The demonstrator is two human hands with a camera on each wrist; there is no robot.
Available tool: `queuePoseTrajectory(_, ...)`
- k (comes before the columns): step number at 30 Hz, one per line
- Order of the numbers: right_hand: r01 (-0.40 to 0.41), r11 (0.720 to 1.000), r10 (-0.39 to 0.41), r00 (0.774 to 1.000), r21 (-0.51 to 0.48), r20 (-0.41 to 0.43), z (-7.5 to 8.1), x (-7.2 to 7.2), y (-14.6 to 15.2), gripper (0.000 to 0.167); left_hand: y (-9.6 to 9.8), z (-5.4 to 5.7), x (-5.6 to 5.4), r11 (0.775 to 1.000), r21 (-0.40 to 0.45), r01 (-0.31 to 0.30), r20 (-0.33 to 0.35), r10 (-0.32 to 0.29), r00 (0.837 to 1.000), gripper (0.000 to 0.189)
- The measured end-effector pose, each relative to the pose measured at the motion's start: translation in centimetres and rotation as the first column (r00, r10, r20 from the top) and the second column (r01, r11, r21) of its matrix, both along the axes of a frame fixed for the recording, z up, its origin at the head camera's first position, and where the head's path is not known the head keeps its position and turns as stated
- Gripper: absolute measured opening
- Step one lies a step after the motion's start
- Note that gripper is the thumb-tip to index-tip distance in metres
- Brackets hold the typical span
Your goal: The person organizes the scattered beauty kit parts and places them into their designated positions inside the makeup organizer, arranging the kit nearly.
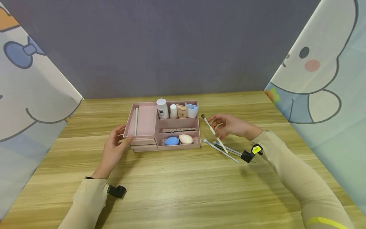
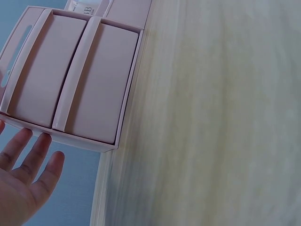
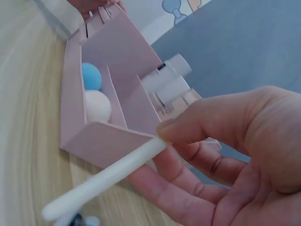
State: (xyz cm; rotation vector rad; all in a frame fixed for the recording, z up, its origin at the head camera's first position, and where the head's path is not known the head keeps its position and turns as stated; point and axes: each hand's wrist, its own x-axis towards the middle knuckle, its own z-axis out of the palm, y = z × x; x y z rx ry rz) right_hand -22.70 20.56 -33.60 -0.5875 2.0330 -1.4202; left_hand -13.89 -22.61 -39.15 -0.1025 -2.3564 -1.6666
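Observation:
My right hand [image 1: 233, 125] pinches a white makeup brush [image 1: 212, 129] between thumb and fingers, just right of a pink cosmetics organizer [image 1: 147, 119]. Its dark bristles point up and away; in the right wrist view the pale handle [image 3: 108, 176] slants down-left. My left hand [image 1: 110, 154] is at the organizer's left front corner, thumb on the front edge. The left wrist view shows its fingers [image 2: 35, 162] fairly straight against the side, by two drawer fronts [image 2: 103, 80]. Another brush [image 1: 136, 121] lies in the left top tray. Several brushes [image 1: 221, 152] lie crossed on the table below my right hand.
In the organizer's back compartment stand a white bottle [image 1: 162, 109], a smaller bottle [image 1: 173, 111], a BB tube [image 1: 181, 111] and a pale blue tube [image 1: 192, 110]. Blue [image 1: 171, 141] and cream [image 1: 186, 139] sponges sit in front. A grey partition [image 1: 171, 47] rises behind the table.

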Motion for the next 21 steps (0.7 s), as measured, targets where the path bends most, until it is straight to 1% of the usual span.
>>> queuePoseTrajectory(7,0.021,0.997,-0.019,0.999,-0.076,0.028,-0.2,0.4,-1.6,0.066,0.0,-0.1,0.0,1.000,-0.004,-0.003,-0.003,0.003,1.000,0.050)
queuePoseTrajectory(15,0.028,0.988,-0.020,0.998,-0.150,0.056,-0.5,0.7,-3.2,0.063,0.0,0.0,-0.1,1.000,0.003,-0.004,-0.007,0.004,1.000,0.050)
queuePoseTrajectory(21,0.039,0.983,-0.030,0.998,-0.178,0.056,-0.5,0.9,-4.4,0.064,0.0,0.0,0.0,1.000,0.014,0.004,-0.004,-0.004,1.000,0.050)
